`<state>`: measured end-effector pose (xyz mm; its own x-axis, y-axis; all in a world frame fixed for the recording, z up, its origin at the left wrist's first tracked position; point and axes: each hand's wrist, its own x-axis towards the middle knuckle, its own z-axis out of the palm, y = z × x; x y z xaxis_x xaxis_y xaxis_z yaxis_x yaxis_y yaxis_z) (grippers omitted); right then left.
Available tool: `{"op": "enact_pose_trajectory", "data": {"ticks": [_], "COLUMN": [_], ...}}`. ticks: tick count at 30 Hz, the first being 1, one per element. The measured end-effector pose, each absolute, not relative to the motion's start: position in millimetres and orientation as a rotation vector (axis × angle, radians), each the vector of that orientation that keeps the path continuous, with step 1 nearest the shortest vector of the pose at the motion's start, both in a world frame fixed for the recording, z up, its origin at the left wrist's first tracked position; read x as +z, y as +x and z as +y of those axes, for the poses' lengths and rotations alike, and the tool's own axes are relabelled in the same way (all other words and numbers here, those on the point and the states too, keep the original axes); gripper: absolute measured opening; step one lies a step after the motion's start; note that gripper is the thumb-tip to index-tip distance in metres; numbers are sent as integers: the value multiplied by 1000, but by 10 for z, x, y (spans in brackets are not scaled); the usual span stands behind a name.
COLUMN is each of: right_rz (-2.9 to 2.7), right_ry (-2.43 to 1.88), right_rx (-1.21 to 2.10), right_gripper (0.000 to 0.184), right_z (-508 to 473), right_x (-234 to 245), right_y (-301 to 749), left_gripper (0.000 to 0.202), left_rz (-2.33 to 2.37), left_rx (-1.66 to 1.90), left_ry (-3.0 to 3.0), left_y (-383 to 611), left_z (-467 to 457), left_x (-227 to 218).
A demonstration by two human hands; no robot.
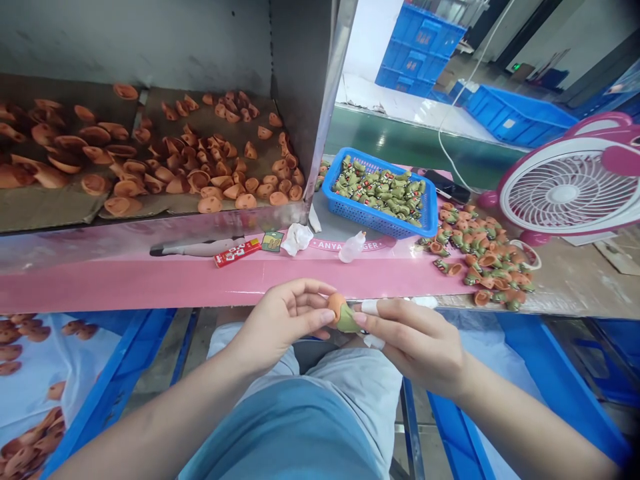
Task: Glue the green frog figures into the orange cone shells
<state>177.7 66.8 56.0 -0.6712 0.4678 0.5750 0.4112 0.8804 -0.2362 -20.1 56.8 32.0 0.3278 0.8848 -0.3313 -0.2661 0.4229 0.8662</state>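
A small toy figure, green with an orange cap, is held over my lap between both hands. My left hand pinches the orange cap from the left with thumb and fingertips. From the right, my right hand grips the green body; its index finger and another finger wear white tape. A blue basket of green figures stands on the pink bench top ahead. To its right lies a pile of capped figures.
Many loose orange caps lie on cardboard in the grey booth at the left. A small glue bottle, a crumpled tissue, a red packet and a pen-like tool rest on the pink top. A pink fan stands at right.
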Motion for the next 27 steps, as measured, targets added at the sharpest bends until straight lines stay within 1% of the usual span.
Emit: {"op": "enact_pose_trajectory", "data": {"ticks": [5, 12, 27], "right_rz": [-2414, -2528, -2553], "right_ry": [-606, -601, -561], "right_rx": [132, 143, 76], "right_gripper": [23, 34, 31], "right_z": [664, 608, 610], "right_x": [563, 491, 495], "right_y": [1788, 1857, 1857], "left_gripper": [28, 23, 24], "left_rz": [944, 995, 997], "left_rx": [847, 799, 832], "left_ry": [787, 881, 915], "left_y": [-189, -195, -166], "left_z": [569, 560, 533], "left_x": [341, 408, 370]}}
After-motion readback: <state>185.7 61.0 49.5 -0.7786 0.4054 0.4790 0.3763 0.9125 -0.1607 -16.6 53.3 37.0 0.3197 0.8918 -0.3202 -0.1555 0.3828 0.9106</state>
